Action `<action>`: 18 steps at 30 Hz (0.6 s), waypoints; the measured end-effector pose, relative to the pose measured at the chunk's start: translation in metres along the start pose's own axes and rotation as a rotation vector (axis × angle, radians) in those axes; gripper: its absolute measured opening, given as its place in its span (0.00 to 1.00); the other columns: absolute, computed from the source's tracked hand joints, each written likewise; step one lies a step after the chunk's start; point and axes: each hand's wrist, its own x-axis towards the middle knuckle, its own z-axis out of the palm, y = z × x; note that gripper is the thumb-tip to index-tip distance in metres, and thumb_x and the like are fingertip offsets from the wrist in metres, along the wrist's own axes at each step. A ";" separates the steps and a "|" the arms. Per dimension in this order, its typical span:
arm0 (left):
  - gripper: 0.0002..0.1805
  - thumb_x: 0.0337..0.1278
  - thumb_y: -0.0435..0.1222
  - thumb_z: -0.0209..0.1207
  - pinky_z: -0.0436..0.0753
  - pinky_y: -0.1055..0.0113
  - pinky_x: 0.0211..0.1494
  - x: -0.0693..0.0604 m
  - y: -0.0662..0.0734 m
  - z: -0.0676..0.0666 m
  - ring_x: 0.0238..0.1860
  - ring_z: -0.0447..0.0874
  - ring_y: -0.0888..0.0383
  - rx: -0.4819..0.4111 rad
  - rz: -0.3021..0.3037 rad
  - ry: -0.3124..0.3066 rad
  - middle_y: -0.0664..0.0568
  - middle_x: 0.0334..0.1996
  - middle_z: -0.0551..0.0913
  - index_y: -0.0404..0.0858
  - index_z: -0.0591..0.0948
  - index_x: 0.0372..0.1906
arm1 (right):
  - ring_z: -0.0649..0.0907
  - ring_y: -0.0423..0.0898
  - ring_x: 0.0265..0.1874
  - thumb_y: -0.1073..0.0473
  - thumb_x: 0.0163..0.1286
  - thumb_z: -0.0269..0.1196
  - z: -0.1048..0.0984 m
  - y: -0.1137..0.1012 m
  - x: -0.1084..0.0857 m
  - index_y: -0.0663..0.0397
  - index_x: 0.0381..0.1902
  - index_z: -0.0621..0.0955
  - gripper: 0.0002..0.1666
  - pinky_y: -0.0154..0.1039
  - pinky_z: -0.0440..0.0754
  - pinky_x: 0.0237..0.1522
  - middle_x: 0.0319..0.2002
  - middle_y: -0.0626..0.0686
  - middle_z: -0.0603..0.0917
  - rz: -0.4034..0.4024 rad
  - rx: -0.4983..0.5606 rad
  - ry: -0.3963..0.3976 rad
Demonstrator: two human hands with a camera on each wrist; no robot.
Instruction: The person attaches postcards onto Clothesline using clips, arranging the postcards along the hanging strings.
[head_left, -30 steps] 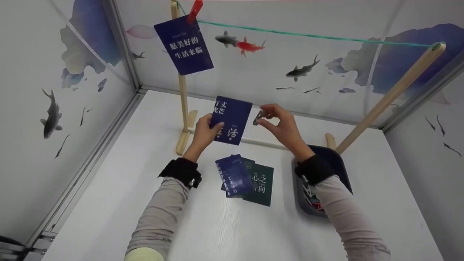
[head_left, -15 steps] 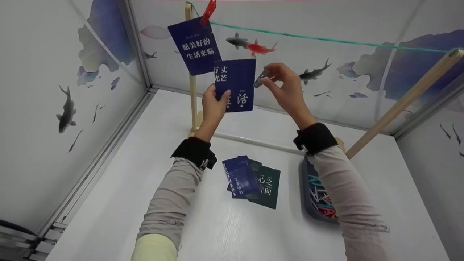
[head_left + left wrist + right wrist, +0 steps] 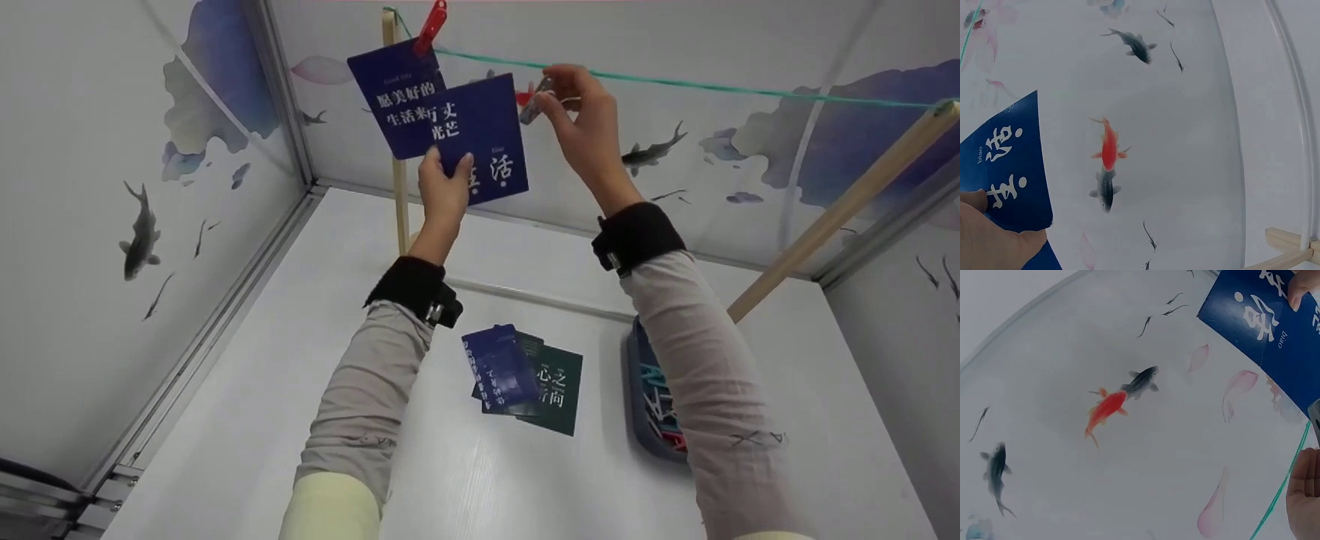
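The left hand [image 3: 444, 191] pinches the lower left part of a blue card [image 3: 491, 127] with white characters, thumb on its front. This card overlaps a second blue card [image 3: 390, 82] that hangs from the green line [image 3: 660, 81] by a red clip [image 3: 431, 26]. Just right of the held card, the right hand [image 3: 589, 131] pinches a grey clip [image 3: 536, 103] between thumb and fingers, a little below the line. In the left wrist view the left hand [image 3: 994, 242] grips the card [image 3: 1010, 163]; the right wrist view shows part of the right hand [image 3: 1304, 495] near the card [image 3: 1247, 315].
Several blue and green cards [image 3: 559, 390] lie overlapped on the white table [image 3: 480, 480]. At the right, partly under the right sleeve, stands a dark bin [image 3: 637, 405] of coloured clips. Wooden posts [image 3: 840, 214] hold the line at both sides, with a white bar [image 3: 540, 298] low between them.
Both hands have risen toward the line, carrying the card and the grey clip. The held card now covers part of the hanging card. The view has shifted slightly.
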 end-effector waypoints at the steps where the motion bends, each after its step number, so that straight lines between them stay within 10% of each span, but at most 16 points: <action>1: 0.14 0.64 0.32 0.55 0.75 0.65 0.57 0.001 0.001 0.001 0.54 0.79 0.51 -0.011 -0.006 0.004 0.41 0.50 0.80 0.29 0.73 0.52 | 0.79 0.41 0.39 0.62 0.68 0.59 0.001 -0.003 0.003 0.67 0.52 0.76 0.18 0.26 0.74 0.44 0.43 0.60 0.82 -0.005 -0.014 -0.008; 18: 0.19 0.68 0.36 0.51 0.71 0.66 0.63 0.008 0.004 0.008 0.59 0.74 0.52 -0.028 -0.067 0.045 0.42 0.56 0.75 0.31 0.68 0.59 | 0.82 0.45 0.39 0.60 0.69 0.57 0.019 -0.035 0.041 0.64 0.40 0.79 0.11 0.26 0.76 0.48 0.38 0.59 0.83 -0.129 -0.107 0.098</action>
